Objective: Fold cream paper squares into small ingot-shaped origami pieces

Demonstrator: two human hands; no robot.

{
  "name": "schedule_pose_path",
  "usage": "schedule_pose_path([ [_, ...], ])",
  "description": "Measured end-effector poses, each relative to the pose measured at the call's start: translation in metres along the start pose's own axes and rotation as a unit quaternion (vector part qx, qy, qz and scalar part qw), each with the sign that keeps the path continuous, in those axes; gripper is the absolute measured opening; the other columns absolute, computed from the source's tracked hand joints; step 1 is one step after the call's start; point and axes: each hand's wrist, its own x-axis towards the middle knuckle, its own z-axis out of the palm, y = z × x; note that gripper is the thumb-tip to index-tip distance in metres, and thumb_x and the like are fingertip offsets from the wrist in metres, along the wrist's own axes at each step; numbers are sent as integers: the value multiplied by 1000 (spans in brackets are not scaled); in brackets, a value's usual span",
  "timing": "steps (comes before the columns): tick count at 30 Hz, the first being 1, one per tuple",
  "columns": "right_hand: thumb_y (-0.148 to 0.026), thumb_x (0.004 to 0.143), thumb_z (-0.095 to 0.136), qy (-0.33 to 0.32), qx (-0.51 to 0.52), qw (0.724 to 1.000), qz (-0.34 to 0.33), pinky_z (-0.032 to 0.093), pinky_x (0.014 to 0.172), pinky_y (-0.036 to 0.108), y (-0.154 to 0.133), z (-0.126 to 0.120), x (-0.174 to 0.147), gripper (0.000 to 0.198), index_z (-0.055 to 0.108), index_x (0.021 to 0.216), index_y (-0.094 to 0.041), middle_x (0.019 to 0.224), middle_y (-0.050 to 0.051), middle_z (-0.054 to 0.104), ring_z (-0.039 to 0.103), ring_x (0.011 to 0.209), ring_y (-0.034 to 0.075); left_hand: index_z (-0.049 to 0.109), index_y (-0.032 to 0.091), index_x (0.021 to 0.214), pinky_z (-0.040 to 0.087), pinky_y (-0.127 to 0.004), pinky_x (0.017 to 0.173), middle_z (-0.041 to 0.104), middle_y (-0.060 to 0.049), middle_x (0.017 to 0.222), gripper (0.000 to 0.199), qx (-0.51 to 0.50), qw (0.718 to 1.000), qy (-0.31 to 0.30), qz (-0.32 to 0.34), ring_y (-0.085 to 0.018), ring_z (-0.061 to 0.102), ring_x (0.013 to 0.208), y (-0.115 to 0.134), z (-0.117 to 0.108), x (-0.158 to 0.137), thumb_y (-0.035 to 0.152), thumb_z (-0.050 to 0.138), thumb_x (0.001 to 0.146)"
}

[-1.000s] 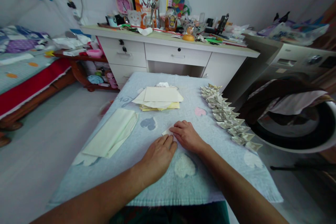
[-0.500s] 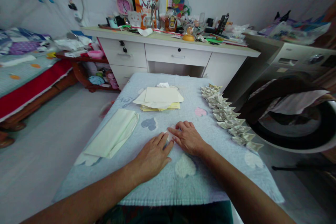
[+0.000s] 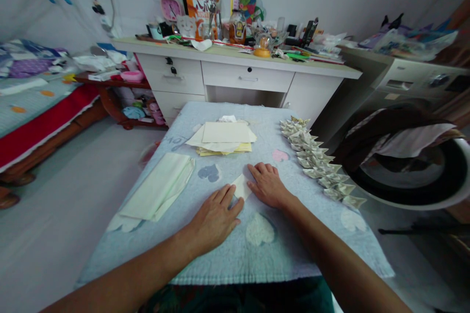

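Note:
A small folded piece of white paper (image 3: 241,188) lies flat on the cloth-covered table, between my hands. My left hand (image 3: 217,212) rests palm down, its fingertips on the paper's left edge and its thumb apart. At the paper's right side is my right hand (image 3: 269,185), fingers stretched out and touching the edge. Neither hand is wrapped round anything. A stack of cream paper sheets (image 3: 225,133) sits farther back, and a folded pale green sheet (image 3: 159,188) lies to the left. Along the right runs a row of several folded paper boats (image 3: 317,161).
The blue patterned cloth (image 3: 293,259) covers the table. Behind it stands a white desk (image 3: 249,76) crowded with jars, a snack bag (image 3: 201,2) and small items. A washing machine (image 3: 414,78) with its door open is at the right, a bed (image 3: 47,107) at the left.
My right hand has shifted right, away from my left fingertips, uncovering more of the folded paper. My left hand has stayed nearly in place.

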Motion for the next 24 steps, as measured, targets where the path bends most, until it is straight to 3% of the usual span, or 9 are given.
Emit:
schedule_pose_path([
  [4,-67,85,41,11,14,1000,4,28,95,42,-4,5,5,77,32,144,-18,127,15,46,40,110,29,46,25,131,34,-50,107,40,-14,144,48,-12,1000,6,2,-31,37,134,-1,1,-1,37,59,86],
  [9,-72,82,39,8,-5,999,44,30,91,43,-7,9,18,82,30,145,-21,121,15,49,42,106,30,47,24,131,36,-49,106,39,-15,145,48,-22,1000,-4,0,-32,37,134,-3,4,-1,36,59,85],
  [18,-65,85,46,7,-16,997,80,32,87,41,-4,11,34,75,22,147,-30,115,12,51,45,103,29,49,23,129,35,-48,106,42,-15,143,46,-32,999,-15,2,-32,37,134,-3,-5,2,37,58,86],
  [24,-44,90,50,19,17,995,93,32,88,39,-1,11,33,62,27,146,-29,117,11,52,44,105,28,51,23,127,36,-47,105,44,-15,141,45,-41,999,-18,3,-31,40,131,-3,-8,2,38,59,85],
])
